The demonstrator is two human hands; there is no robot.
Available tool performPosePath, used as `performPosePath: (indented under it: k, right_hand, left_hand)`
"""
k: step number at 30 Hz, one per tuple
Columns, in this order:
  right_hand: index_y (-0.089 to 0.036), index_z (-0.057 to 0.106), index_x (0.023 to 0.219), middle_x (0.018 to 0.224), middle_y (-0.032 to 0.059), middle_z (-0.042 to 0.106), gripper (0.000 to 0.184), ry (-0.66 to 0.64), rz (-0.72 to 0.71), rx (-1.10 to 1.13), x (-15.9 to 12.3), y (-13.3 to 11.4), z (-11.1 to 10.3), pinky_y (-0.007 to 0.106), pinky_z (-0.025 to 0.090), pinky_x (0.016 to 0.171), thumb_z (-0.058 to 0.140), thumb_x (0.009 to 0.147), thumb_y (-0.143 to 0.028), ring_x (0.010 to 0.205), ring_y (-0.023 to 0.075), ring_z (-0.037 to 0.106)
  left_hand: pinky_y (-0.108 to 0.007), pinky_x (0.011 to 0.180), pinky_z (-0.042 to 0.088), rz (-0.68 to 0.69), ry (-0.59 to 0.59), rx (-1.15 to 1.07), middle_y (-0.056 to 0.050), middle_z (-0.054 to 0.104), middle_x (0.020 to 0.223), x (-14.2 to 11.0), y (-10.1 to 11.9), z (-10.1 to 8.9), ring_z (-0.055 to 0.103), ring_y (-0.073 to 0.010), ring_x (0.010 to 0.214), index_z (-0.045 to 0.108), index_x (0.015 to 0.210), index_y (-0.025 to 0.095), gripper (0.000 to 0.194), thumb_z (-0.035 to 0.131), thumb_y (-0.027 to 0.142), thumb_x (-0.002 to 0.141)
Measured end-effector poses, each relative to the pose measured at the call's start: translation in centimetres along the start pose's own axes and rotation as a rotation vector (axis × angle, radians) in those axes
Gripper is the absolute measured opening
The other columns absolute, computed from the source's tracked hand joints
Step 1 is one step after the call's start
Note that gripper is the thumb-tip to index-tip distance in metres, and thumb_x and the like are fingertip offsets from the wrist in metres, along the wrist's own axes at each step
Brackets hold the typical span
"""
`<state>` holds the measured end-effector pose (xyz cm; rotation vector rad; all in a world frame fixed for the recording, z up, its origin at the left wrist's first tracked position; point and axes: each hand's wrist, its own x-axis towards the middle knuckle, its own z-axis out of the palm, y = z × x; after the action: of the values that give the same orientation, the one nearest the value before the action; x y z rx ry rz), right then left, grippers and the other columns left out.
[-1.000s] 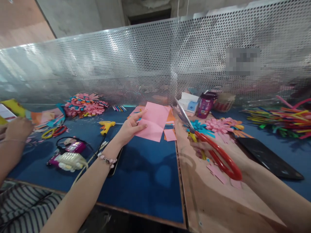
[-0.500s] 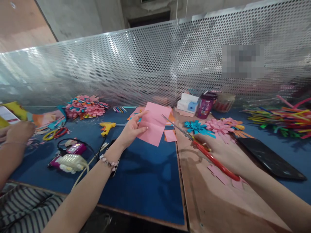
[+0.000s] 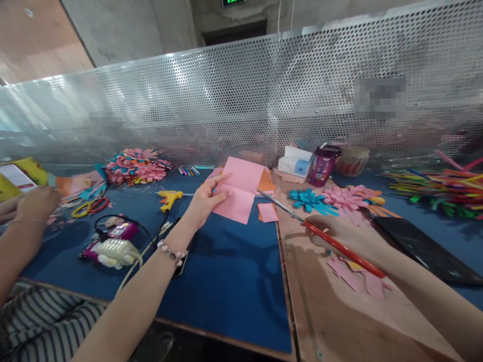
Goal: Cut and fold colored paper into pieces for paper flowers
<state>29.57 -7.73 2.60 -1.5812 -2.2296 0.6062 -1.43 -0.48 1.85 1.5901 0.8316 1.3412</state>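
A pink sheet of paper (image 3: 240, 188) with a crease across its middle is pinched in my left hand (image 3: 206, 201), thumb in front and fingers at its left edge. My right hand (image 3: 335, 234) grips a pair of scissors (image 3: 341, 247) with red handles. Their blades point up and left, the tips by the sheet's right edge near the crease. Whether the tips touch the paper I cannot tell. Below the sheet's right side lies a small pink paper square (image 3: 268, 212), with orange paper under it. Pink paper scraps (image 3: 345, 274) lie beneath my right wrist.
A yellow glue gun (image 3: 169, 199) and power strip (image 3: 116, 251) lie left. Blue (image 3: 307, 199) and pink (image 3: 345, 197) paper flowers, a tissue pack (image 3: 295, 163), purple cup (image 3: 323, 166) and black phone (image 3: 428, 249) are right. Another person's hand (image 3: 39, 201) is far left, beside scissors (image 3: 90, 206).
The scissors have moved slightly down and their tips have shifted from over the sheet to its right edge near the crease. The sheet is tilted a little differently. The view has shifted slightly.
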Motion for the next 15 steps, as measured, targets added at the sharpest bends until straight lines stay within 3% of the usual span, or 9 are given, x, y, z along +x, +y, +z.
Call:
performPosePath:
  k: [15]
  right_hand:
    - [-0.022,0.063,0.081,0.082,0.0034,0.066,0.029,-0.114,-0.005,0.078,-0.1,0.8,0.0,0.026,0.043,0.057,0.054,0.071,-0.047,0.07,0.0203,0.059]
  left_hand:
    - [-0.035,0.095,0.042,0.06,-0.147,0.084,-0.005,0.049,0.132,-1.1,0.9,1.7,0.045,-0.0235,0.12,0.056,0.117,0.024,0.049,0.067,0.024,0.07]
